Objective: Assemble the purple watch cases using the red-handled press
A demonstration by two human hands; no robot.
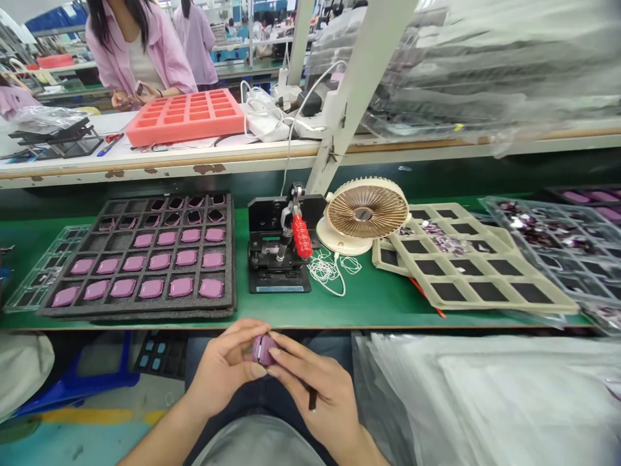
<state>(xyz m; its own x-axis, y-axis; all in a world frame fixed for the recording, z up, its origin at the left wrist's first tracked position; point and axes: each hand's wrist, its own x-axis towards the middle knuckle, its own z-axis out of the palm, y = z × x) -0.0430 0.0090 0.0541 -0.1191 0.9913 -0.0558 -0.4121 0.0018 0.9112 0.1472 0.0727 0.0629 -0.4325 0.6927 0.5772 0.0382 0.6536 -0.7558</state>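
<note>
Between my hands, over my lap, is a small purple watch case (262, 349), turned edge-on with a pale strip along its dark seam. My left hand (233, 359) closes on its left side with thumb and fingertips. From the other side, my right hand (315, 382) pinches the same case. A short dark stick-like piece (312, 399) pokes out under the right hand's fingers; its kind is hidden. Above the hands on the green bench, a grey foam tray (114, 243) holds rows of purple watch cases, some with dark screens facing up.
A black clamp press with a red handle (301, 236) stands mid-bench beside a cream fan (366, 213) and loose white cord. Beige trays (431, 301) and clear trays of small parts (596, 239) lie right. Plastic-wrapped stacks (509, 401) flank my lap. Co-workers stand beyond the shelf.
</note>
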